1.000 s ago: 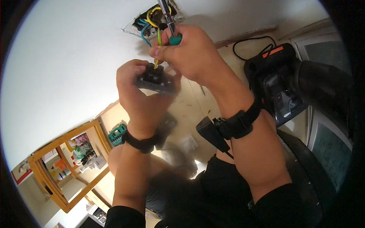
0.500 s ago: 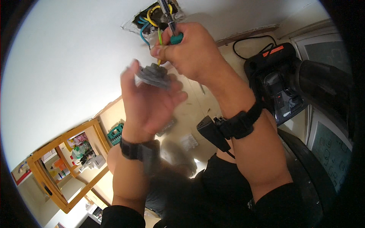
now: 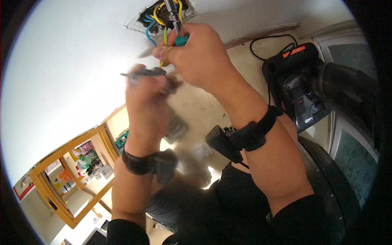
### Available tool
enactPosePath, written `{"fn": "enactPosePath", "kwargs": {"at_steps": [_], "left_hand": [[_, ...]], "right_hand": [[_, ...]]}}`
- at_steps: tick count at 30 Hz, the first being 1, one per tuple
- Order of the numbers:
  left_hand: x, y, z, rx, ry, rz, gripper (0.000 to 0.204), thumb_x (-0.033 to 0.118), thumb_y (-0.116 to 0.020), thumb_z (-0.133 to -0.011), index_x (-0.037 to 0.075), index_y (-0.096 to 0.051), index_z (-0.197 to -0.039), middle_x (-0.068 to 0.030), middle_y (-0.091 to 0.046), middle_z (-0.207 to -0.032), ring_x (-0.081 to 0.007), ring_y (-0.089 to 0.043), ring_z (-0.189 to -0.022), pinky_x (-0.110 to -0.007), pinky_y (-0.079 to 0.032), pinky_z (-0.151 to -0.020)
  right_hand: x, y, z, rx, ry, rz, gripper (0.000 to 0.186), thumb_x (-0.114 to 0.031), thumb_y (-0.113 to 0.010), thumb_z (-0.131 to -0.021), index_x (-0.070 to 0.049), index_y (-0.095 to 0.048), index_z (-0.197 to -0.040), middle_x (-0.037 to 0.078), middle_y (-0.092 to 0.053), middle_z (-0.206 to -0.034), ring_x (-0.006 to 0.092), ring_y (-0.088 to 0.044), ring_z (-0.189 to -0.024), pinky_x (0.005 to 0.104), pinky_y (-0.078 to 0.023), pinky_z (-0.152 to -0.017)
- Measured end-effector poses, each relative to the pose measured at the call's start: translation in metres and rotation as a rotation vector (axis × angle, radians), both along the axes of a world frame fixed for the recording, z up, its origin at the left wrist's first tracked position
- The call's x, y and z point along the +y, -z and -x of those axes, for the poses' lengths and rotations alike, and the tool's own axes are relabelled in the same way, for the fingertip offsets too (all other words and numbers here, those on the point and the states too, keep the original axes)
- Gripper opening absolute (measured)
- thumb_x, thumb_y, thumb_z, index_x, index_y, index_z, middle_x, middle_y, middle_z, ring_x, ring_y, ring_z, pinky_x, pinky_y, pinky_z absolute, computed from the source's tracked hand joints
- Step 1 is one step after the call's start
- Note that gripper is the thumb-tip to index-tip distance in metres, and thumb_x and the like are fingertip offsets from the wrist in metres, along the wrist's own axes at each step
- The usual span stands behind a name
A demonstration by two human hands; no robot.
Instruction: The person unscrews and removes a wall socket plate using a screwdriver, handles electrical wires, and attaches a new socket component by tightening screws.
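My left hand (image 3: 145,102), smeared by motion, is closed round a dark grey socket or switch part (image 3: 143,73); its exact kind is unclear. Just above and right of it, my right hand (image 3: 202,57) grips a screwdriver (image 3: 182,40) with a green handle and a metal shaft pointing up. Those same fingers pinch a yellow-green wire (image 3: 165,36), which runs from the wall box (image 3: 143,18) down toward the grey part. Blue wires (image 3: 148,33) and a yellow wire (image 3: 157,17) curl out of that rough hole in the white wall.
A black machine (image 3: 292,81) with a cable (image 3: 255,43) stands at the right by a door. Lower left are a wooden-framed cabinet (image 3: 73,222) with assorted goods and a green tool case (image 3: 121,141). Below my hands, a blurred clear package (image 3: 176,128) lies on the floor.
My left hand has turned over and closed round the grey part, which was resting at its open fingers. My right hand has shifted slightly left, still holding the screwdriver and wire.
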State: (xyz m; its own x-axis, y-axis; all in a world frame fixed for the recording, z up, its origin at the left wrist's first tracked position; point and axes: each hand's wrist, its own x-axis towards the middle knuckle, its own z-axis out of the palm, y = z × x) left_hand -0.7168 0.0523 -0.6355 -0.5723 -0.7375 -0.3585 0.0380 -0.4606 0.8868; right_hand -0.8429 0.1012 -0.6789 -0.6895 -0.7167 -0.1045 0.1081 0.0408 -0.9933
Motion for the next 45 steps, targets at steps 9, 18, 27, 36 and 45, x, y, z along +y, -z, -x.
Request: {"fn": "enactPosePath", "kwargs": {"at_steps": [9, 18, 27, 36, 45], "left_hand": [[0.013, 0.021, -0.008, -0.209, -0.035, 0.95, 0.058, -0.002, -0.077, -0.073, 0.006, -0.042, -0.118, -0.0096, -0.055, -0.108, -0.0188, -0.057, -0.102, -0.034, -0.05, -0.093], [0.011, 0.022, -0.009, -0.211, 0.017, 1.06, 0.071, -0.008, -0.073, -0.067, 0.006, -0.034, -0.123, -0.0089, -0.044, -0.11, -0.0182, -0.051, -0.101, -0.032, -0.045, -0.093], [0.004, 0.025, -0.012, 0.168, 0.039, 0.041, 0.072, 0.009, -0.059, -0.072, 0.0, -0.039, -0.141, -0.0202, -0.056, -0.132, -0.034, -0.052, -0.128, -0.046, -0.039, -0.114], [-0.008, 0.031, -0.014, 0.108, 0.101, 0.077, 0.09, -0.005, -0.076, -0.065, 0.003, -0.034, -0.144, -0.012, -0.054, -0.126, -0.0248, -0.055, -0.121, -0.037, -0.046, -0.104], [0.015, 0.04, -0.01, -0.254, -0.102, 1.149, 0.085, -0.005, -0.079, -0.062, 0.008, -0.032, -0.131, -0.0093, -0.047, -0.119, -0.0189, -0.05, -0.111, -0.031, -0.043, -0.1]], "right_hand": [[-0.001, -0.005, -0.004, 0.076, 0.029, -0.049, 0.026, -0.019, -0.084, -0.076, 0.001, -0.066, -0.078, 0.014, -0.069, -0.072, 0.0246, -0.066, -0.068, 0.0358, -0.053, -0.067], [-0.001, -0.01, -0.008, 0.007, 0.037, -0.048, 0.025, -0.016, -0.084, -0.076, -0.001, -0.064, -0.077, 0.006, -0.065, -0.066, 0.0133, -0.058, -0.059, 0.0305, -0.048, -0.058], [0.003, -0.011, -0.004, -0.015, 0.047, -0.039, 0.026, -0.017, -0.084, -0.076, 0.001, -0.065, -0.079, 0.012, -0.067, -0.072, 0.0203, -0.064, -0.064, 0.0335, -0.052, -0.064], [0.002, -0.003, -0.004, -0.056, 0.036, -0.012, 0.024, -0.016, -0.082, -0.076, 0.0, -0.066, -0.08, 0.016, -0.066, -0.07, 0.0264, -0.066, -0.064, 0.0371, -0.053, -0.064], [0.001, -0.007, -0.008, -0.04, 0.032, -0.004, 0.021, -0.014, -0.081, -0.081, -0.003, -0.064, -0.081, 0.003, -0.066, -0.07, 0.0082, -0.056, -0.064, 0.0259, -0.046, -0.059]]}}
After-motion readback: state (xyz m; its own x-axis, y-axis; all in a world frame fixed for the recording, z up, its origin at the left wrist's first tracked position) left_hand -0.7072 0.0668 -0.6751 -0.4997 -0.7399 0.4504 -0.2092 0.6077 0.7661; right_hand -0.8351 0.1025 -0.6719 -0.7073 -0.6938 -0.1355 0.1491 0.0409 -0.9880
